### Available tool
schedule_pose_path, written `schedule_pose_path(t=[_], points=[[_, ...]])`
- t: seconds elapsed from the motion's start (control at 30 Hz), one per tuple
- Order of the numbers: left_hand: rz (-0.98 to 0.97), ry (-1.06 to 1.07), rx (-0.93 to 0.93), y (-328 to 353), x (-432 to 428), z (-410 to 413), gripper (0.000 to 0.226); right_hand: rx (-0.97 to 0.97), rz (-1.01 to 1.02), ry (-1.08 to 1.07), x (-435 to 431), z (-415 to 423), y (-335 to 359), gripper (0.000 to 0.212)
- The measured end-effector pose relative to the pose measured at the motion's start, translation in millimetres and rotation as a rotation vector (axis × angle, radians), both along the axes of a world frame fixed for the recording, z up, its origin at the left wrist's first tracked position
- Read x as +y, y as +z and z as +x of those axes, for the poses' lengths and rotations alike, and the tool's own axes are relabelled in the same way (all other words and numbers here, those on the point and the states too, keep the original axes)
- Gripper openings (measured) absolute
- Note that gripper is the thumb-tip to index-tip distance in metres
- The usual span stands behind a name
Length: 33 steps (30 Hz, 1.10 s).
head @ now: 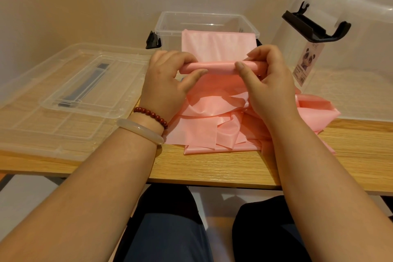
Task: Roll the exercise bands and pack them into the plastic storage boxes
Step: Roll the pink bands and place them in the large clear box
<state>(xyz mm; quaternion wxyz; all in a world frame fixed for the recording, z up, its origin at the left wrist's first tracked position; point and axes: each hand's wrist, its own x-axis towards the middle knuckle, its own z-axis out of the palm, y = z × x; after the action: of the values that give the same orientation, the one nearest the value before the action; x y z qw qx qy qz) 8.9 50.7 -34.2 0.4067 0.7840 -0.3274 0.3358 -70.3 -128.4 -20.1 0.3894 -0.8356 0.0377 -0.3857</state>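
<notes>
Your left hand (pixel 163 85) and right hand (pixel 269 87) each gripped one end of the rolled pink band (pixel 214 67), fingers curled round it. Its loose length draped over the clear box (pixel 168 27) behind and lay heaped on the table (pixel 212 168).

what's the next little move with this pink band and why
Probably wind the roll a turn further toward the open box. The left hand and right hand pinch it while it is thin, and a flat unrolled stretch of the pink band runs from it up to the box rim.
</notes>
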Motion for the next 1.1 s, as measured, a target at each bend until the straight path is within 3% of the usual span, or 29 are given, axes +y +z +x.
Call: schedule_pose_path(t=[0.17, 0.43, 0.83, 0.97, 1.1], points=[[-0.003, -0.012, 0.059, -3.1, -0.8, 1.3, 0.023, 0.018, 0.112, 0.062, -1.5, 0.3, -0.6, 0.017], [-0.261, -0.177, 0.322, 4.6, -4.8, -9.2, 0.026, -0.059, 0.408, 0.259, -2.4, -0.9, 0.5, 0.019], [-0.325, -0.238, 0.241, 4.9, -2.0, -7.6, 0.021, -0.152, 0.742, 0.446, -0.2, -1.2, 6.6, 0.013], [-0.273, -0.19, 0.18, 3.6, -1.3, -6.7, 0.015, -0.113, 0.729, 0.448, 1.3, -5.1, 9.3, 0.003], [-0.255, -0.217, 0.153, 1.9, -2.3, -6.1, 0.009, -0.052, 0.701, 0.392, 3.2, -7.0, 9.5, 0.008]])
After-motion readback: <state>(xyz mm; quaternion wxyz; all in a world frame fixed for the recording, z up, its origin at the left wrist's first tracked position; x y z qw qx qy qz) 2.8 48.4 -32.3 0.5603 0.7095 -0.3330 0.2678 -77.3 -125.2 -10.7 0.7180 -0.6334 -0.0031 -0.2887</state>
